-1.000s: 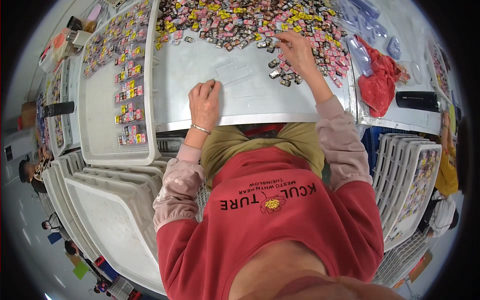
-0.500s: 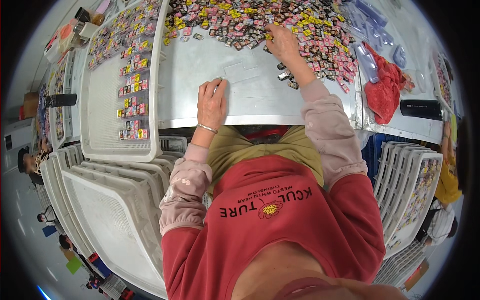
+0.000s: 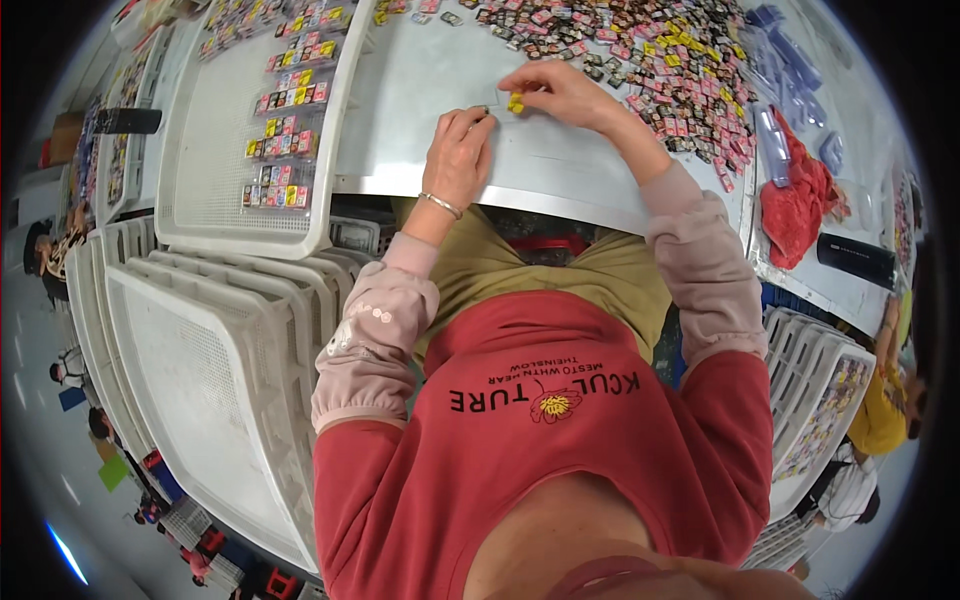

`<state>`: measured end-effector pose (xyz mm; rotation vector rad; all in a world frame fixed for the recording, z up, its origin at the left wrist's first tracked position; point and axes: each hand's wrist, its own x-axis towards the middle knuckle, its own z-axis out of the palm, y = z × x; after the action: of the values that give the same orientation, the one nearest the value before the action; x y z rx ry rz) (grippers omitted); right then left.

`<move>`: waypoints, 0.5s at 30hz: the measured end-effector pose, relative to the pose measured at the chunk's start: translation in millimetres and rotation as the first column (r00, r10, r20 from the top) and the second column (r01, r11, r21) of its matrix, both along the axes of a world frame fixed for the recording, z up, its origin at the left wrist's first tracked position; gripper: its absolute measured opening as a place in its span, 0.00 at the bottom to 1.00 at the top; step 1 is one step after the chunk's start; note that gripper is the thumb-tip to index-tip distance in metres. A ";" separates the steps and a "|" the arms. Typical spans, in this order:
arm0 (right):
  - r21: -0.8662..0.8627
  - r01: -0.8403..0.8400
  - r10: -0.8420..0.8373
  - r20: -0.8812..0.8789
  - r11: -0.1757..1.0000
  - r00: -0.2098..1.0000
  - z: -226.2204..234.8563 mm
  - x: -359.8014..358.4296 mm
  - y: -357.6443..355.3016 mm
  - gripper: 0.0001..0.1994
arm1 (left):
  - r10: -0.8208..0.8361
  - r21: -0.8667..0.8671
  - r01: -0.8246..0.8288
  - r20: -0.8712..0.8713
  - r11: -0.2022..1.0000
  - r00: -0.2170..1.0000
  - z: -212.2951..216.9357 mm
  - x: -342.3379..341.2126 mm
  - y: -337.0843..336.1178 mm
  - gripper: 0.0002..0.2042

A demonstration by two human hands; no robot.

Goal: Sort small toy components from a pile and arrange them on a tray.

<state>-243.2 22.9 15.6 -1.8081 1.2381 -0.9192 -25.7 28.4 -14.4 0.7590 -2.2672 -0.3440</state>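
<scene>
My right hand [image 3: 565,95] pinches a small yellow block-shaped piece [image 3: 515,103] between thumb and fingers, over the metal table. Close beside it, my left hand [image 3: 458,160] has its fingers drawn together at the edge of a clear plastic tray [image 3: 495,108]. Most of that tray is hidden or too transparent to make out. Beyond my hands lies a broad heap of small pink, black and yellow pieces [image 3: 690,95].
A white perforated crate [image 3: 205,190] at the left holds rows of filled clear packs [image 3: 280,187]. Stacked white crates [image 3: 190,380] stand below it. At the right are a red cloth [image 3: 790,220], clear plastic packs [image 3: 795,75] and a black cylinder [image 3: 855,260]. Other people appear at both rims.
My right hand has come from the heap toward my left hand, bringing the yellow piece to the clear tray. The whole view has shifted, with the table now higher in the picture.
</scene>
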 end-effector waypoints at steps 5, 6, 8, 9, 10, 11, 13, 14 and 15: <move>0.019 0.012 -0.008 -0.193 1.000 0.981 1.5 29.7 -13.6 0.05 | 0.015 0.032 -0.014 -0.013 0.999 1.000 0.5 2.7 2.0 0.14; 0.019 0.012 -0.008 -0.194 1.000 0.981 0.2 31.7 -14.0 0.05 | 0.012 0.020 -0.012 -0.013 1.000 1.000 0.6 3.5 1.7 0.14; -0.071 0.049 -0.066 -0.260 0.996 0.963 -5.4 35.8 -12.8 0.04 | 0.006 0.008 -0.006 -0.013 1.000 1.000 0.7 3.9 1.4 0.14; -0.071 0.054 -0.070 -0.261 0.996 0.963 -10.1 39.1 -11.1 0.04 | 0.012 0.009 -0.012 -0.013 1.000 1.000 0.8 3.2 1.8 0.14; -0.166 0.077 -0.120 -0.269 0.983 0.956 -15.4 43.1 -8.3 0.04 | 0.017 0.011 -0.017 -0.013 1.000 1.000 0.9 2.2 2.1 0.13; -0.260 0.099 -0.172 -0.273 0.960 0.947 -20.0 44.8 -4.5 0.04 | 0.009 0.011 -0.009 -0.015 1.000 1.000 1.2 0.8 2.1 0.13; -0.296 0.145 -0.220 -0.237 0.944 0.946 -21.6 46.7 5.9 0.04 | 0.001 0.024 -0.001 -0.011 1.000 1.000 1.5 -2.3 1.6 0.14; -0.349 0.221 -0.300 -0.193 0.911 0.934 -23.1 49.8 10.7 0.04 | -0.011 0.023 0.011 -0.014 1.000 1.000 1.4 -1.6 1.8 0.14; -0.402 0.299 -0.384 -0.149 0.866 0.911 -24.1 50.5 15.3 0.03 | -0.003 0.012 0.003 -0.023 1.000 1.000 1.3 -1.2 1.4 0.15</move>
<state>-192.7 38.2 -8.4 -2.0659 1.6600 -1.2436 -26.8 29.8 -13.1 0.7545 -2.2463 -0.3665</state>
